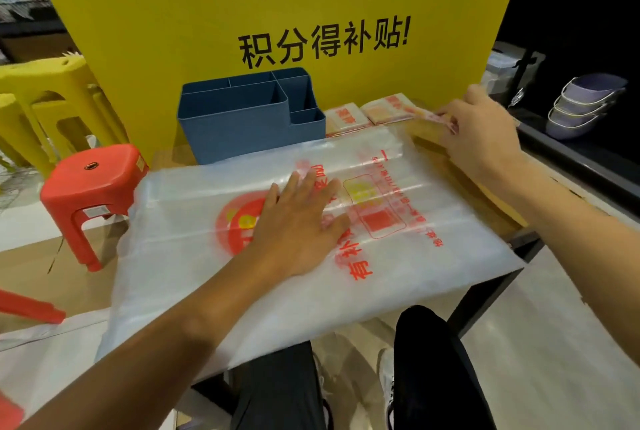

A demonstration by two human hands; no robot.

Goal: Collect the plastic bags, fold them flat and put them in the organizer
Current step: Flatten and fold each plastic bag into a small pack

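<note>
Clear plastic bag (398, 266) with red print, spread flat across small wooden table (485, 207), overhanging near edge. Left hand (301, 225) pressed flat on it, fingers spread. Right hand (481, 138) pinching bag's far handle. Blue organizer (242, 128) behind, folded bags (367, 114) just beside. Yellow sign (173, 13) reading "积分当钱花, 积分得补贴!". Bag print too blurred to read.

Bag (433, 249) spread on table (498, 221); organizer (242, 128) behind; folded bags (367, 114) right.
</note>
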